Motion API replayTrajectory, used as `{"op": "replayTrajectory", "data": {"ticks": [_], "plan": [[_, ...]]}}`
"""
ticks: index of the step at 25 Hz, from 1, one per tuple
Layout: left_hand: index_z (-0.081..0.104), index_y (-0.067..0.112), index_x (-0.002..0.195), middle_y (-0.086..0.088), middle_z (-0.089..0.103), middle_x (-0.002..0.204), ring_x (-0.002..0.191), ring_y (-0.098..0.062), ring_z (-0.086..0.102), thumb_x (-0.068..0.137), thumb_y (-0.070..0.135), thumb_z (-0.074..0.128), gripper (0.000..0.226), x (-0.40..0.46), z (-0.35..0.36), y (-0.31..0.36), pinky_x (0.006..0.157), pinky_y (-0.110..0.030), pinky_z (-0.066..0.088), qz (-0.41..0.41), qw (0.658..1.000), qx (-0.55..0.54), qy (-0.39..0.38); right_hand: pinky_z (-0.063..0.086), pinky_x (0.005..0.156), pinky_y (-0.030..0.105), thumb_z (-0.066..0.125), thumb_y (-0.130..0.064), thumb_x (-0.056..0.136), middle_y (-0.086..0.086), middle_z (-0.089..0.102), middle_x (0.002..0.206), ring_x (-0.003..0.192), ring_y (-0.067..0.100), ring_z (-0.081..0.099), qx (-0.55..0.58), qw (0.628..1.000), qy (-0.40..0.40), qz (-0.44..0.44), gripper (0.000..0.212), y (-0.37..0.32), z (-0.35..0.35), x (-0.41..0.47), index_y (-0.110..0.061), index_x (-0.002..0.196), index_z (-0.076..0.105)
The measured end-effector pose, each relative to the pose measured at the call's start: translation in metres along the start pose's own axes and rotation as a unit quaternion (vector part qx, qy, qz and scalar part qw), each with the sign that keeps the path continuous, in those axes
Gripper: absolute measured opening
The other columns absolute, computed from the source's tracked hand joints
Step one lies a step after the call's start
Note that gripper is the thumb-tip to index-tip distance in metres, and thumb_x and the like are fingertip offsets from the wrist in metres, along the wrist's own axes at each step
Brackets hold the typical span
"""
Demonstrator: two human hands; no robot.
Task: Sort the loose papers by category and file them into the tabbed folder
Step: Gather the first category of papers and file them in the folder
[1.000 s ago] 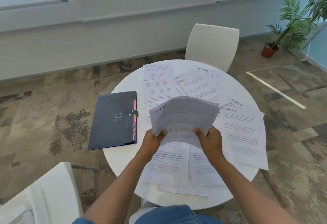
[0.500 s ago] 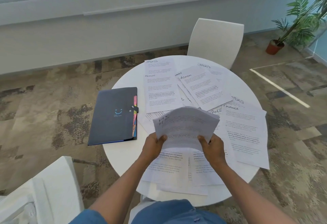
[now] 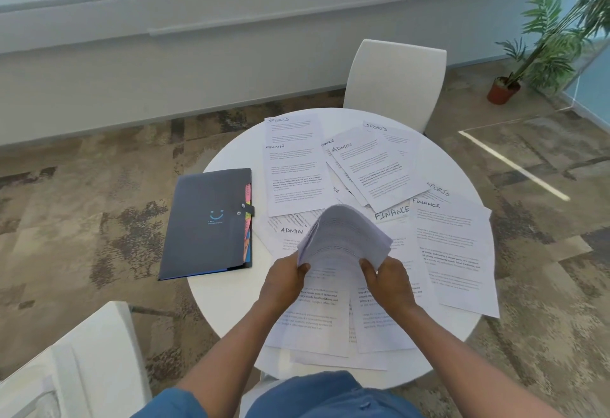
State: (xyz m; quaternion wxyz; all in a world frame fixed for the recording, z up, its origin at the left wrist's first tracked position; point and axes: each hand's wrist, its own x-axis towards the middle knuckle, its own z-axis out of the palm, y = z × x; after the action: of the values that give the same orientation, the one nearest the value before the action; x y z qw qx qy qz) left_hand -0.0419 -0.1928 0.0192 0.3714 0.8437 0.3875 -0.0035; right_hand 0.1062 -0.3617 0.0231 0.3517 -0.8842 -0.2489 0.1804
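Left hand (image 3: 284, 280) and right hand (image 3: 389, 282) each gripping a bent bundle of white printed papers (image 3: 343, 239) above the round white table (image 3: 227, 305), closed dark grey tabbed folder (image 3: 208, 222) lying at table's left edge

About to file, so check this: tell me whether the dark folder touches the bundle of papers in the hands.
Apart. The head view shows bare table between the folder and the held bundle.
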Motion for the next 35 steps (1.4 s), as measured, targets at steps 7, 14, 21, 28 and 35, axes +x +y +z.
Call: {"op": "replayTrajectory", "data": {"ticks": [7, 14, 21, 28, 35], "plan": [[0.063, 0.01, 0.117, -0.01, 0.071, 0.106, 0.09, -0.025, 0.067, 0.103, 0.028, 0.048, 0.028, 0.002, 0.005, -0.009, 0.085, -0.04, 0.058, -0.042, 0.998, -0.044, -0.011, 0.055, 0.051, 0.037, 0.06, -0.033, 0.096, -0.002, 0.057, 0.059, 0.055, 0.023, 0.062, 0.006, 1.0, -0.013, 0.025, 0.029, 0.003, 0.003, -0.002, -0.006, 0.086, 0.064], [0.062, 0.009, 0.117, -0.011, 0.069, 0.105, 0.09, -0.026, 0.066, 0.103, 0.032, 0.047, 0.031, 0.006, -0.002, -0.009, 0.082, -0.041, 0.059, -0.053, 0.997, -0.046, -0.019, 0.038, 0.05, 0.023, 0.06, -0.027, 0.096, -0.015, 0.05, 0.056, 0.052, 0.019, 0.055, 0.012, 1.0, -0.003, -0.022, 0.02, -0.002, -0.001, -0.003, -0.01, 0.09, 0.069], [0.066, 0.009, 0.114, -0.005, 0.069, 0.107, 0.088, -0.02, 0.061, 0.104, 0.025, 0.045, 0.028, 0.012, -0.019, -0.002, 0.072, -0.028, 0.053, -0.038, 0.995, -0.088, 0.018, 0.036, 0.042, 0.013, 0.058, -0.025, 0.097, -0.004, 0.054, 0.059, 0.052, 0.02, 0.055, 0.039, 0.999, -0.006, -0.016, 0.022, -0.006, -0.001, 0.007, -0.009, 0.083, 0.059], [0.063, 0.018, 0.08, -0.004, 0.074, 0.087, 0.083, -0.026, 0.07, 0.103, 0.028, 0.049, 0.029, 0.024, -0.053, -0.017, 0.077, -0.041, 0.056, -0.003, 0.988, -0.152, 0.012, 0.048, 0.059, 0.024, 0.064, -0.031, 0.094, -0.002, 0.072, 0.085, 0.074, 0.017, 0.066, 0.144, 0.989, -0.031, -0.021, 0.011, -0.029, -0.009, 0.032, -0.025, 0.103, 0.065], [0.071, 0.015, 0.099, 0.001, 0.078, 0.1, 0.092, -0.019, 0.074, 0.101, 0.025, 0.054, 0.02, 0.017, -0.061, -0.037, 0.083, -0.035, 0.059, -0.059, 0.952, -0.297, -0.045, 0.057, 0.088, 0.041, 0.07, -0.029, 0.09, -0.007, 0.074, 0.108, 0.1, 0.014, 0.07, 0.26, 0.959, -0.113, 0.03, 0.02, -0.035, 0.009, 0.039, -0.029, 0.11, 0.066]]}}
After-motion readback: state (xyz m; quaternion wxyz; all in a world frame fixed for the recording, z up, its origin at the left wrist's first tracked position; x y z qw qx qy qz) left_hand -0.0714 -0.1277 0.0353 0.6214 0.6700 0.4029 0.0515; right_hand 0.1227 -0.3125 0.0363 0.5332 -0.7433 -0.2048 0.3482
